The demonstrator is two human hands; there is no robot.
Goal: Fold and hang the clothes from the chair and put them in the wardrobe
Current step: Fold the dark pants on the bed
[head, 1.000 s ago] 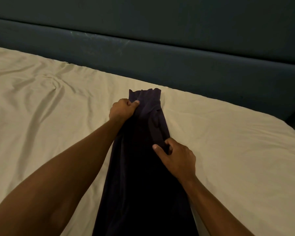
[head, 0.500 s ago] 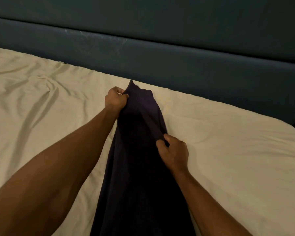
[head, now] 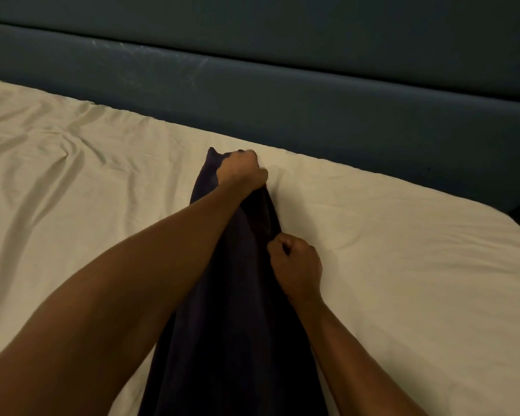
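One camera rides on the person's head, looking forward and down, close over the bed (head: 403, 265), toward the dark headboard (head: 312, 94).

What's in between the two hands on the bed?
In the head view, only the dark garment runs between them: the left hand grips its far end, the right hand grips its right edge, on the cream sheet.
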